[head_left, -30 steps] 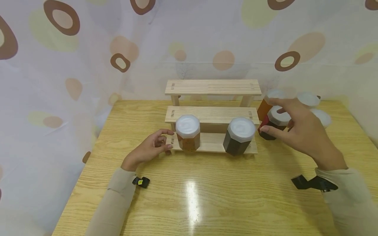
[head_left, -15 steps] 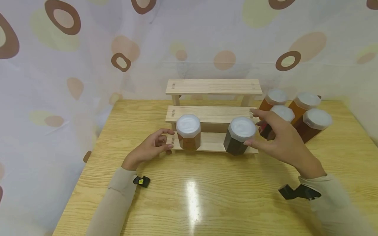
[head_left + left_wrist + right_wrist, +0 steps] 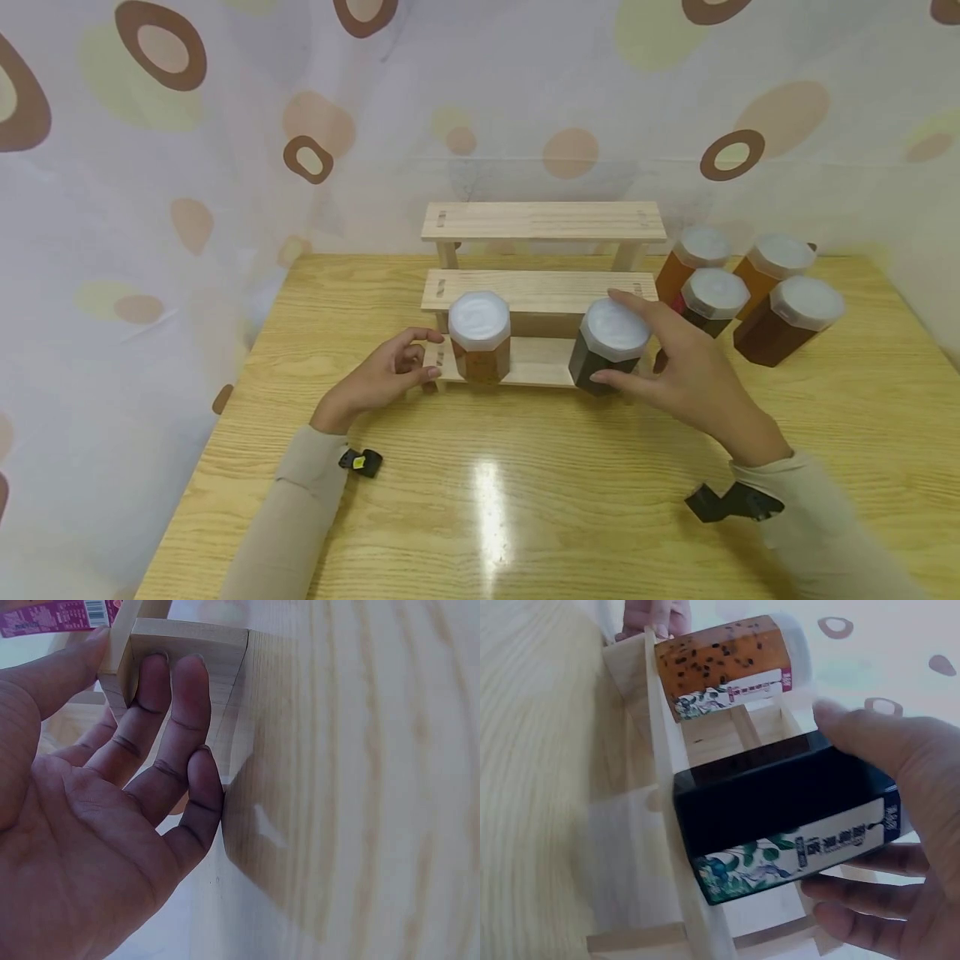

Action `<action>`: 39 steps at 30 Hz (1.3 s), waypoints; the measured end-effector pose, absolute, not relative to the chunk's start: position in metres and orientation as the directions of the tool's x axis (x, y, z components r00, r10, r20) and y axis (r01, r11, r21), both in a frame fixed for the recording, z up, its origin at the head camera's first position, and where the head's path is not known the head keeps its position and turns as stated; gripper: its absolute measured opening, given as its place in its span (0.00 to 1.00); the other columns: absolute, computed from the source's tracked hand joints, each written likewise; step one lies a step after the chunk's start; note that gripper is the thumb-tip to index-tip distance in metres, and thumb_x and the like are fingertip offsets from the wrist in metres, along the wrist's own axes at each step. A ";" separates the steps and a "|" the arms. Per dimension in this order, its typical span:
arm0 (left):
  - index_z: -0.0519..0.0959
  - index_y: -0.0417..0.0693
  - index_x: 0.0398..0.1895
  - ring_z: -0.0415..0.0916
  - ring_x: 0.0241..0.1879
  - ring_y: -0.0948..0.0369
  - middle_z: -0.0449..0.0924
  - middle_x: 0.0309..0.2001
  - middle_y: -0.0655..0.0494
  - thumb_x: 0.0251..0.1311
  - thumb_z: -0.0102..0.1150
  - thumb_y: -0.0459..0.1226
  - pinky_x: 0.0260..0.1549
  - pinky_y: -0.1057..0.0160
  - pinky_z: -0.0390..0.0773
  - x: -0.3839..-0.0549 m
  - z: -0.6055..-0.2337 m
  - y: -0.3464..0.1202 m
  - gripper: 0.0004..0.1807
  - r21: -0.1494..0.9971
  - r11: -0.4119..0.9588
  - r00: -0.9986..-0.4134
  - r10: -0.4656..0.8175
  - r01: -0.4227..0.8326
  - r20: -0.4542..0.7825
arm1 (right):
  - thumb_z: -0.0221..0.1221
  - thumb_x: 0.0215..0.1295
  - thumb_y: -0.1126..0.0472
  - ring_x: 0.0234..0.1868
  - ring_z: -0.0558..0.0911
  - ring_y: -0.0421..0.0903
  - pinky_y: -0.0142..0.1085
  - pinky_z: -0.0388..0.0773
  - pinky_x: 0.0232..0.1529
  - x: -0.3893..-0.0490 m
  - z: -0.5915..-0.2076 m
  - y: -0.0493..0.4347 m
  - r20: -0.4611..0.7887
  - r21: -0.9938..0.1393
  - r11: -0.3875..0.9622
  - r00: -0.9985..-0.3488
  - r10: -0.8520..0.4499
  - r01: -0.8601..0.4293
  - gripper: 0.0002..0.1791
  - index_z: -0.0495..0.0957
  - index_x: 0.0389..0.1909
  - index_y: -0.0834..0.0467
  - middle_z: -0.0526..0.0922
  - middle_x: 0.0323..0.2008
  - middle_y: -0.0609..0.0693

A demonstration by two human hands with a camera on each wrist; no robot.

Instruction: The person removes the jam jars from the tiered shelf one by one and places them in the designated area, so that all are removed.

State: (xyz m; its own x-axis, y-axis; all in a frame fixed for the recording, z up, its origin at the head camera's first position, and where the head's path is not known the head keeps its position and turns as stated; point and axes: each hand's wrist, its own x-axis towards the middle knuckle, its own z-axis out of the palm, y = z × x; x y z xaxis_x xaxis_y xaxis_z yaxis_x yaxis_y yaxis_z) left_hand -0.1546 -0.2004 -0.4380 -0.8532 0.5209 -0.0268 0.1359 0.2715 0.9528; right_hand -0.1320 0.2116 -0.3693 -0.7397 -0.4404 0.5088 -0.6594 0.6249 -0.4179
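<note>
A wooden three-step display rack (image 3: pixel 543 218) stands on the table. My left hand (image 3: pixel 382 371) holds the left end of its lowest step, thumb at the front edge and fingers curled by the end in the left wrist view. On that step sit two octagonal jars with white lids. The left one is an amber jar (image 3: pixel 480 350) with dark seeds, seen in the right wrist view. My right hand (image 3: pixel 686 371) grips the dark jar (image 3: pixel 780 802) at the step's right end, thumb along one side and fingers around the other. The jar partly hides its fingers in the head view.
Several more white-lidded jars stand on the table right of the rack: a dark red jar (image 3: pixel 708 300), two amber jars and a brown jar (image 3: pixel 780 329). Behind the table (image 3: pixel 420 500) hangs a patterned cloth (image 3: pixel 487 100).
My right hand has moved left from above the jars on the right to the dark jar on the lowest step, and its fingers now surround it. My left hand stays in place.
</note>
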 end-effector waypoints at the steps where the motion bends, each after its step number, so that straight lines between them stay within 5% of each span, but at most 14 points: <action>1: 0.65 0.39 0.70 0.83 0.36 0.43 0.79 0.32 0.38 0.74 0.58 0.29 0.28 0.62 0.74 -0.155 -0.438 -0.201 0.25 0.952 0.274 -0.854 0.520 0.137 -0.027 | 0.84 0.43 0.58 0.24 0.73 0.42 0.28 0.71 0.26 -0.132 -0.370 0.210 0.516 -0.416 0.627 -0.739 -0.434 -0.659 0.55 0.68 0.75 0.53 0.81 0.58 0.55; 18: 0.65 0.39 0.71 0.82 0.36 0.42 0.78 0.32 0.34 0.74 0.57 0.29 0.27 0.63 0.73 -0.154 -0.437 -0.200 0.25 0.956 0.266 -0.852 0.522 0.127 -0.032 | 0.76 0.51 0.47 0.38 0.77 0.46 0.35 0.69 0.36 -0.136 -0.376 0.207 0.634 -0.391 0.597 -0.675 -0.377 -0.700 0.44 0.74 0.70 0.57 0.85 0.53 0.57; 32: 0.65 0.39 0.70 0.83 0.37 0.42 0.78 0.32 0.35 0.74 0.58 0.29 0.27 0.63 0.73 -0.154 -0.436 -0.200 0.25 0.951 0.282 -0.856 0.516 0.129 -0.037 | 0.66 0.59 0.31 0.21 0.69 0.40 0.27 0.65 0.24 -0.136 -0.369 0.220 0.676 -0.399 0.590 -0.659 -0.329 -0.703 0.44 0.79 0.65 0.60 0.86 0.50 0.57; 39: 0.65 0.38 0.70 0.83 0.37 0.42 0.77 0.32 0.34 0.74 0.58 0.29 0.29 0.61 0.74 -0.154 -0.435 -0.200 0.25 0.950 0.281 -0.854 0.520 0.135 -0.033 | 0.79 0.44 0.54 0.20 0.68 0.38 0.25 0.65 0.23 -0.133 -0.368 0.235 0.657 -0.420 0.617 -0.692 -0.299 -0.666 0.43 0.78 0.66 0.59 0.85 0.46 0.56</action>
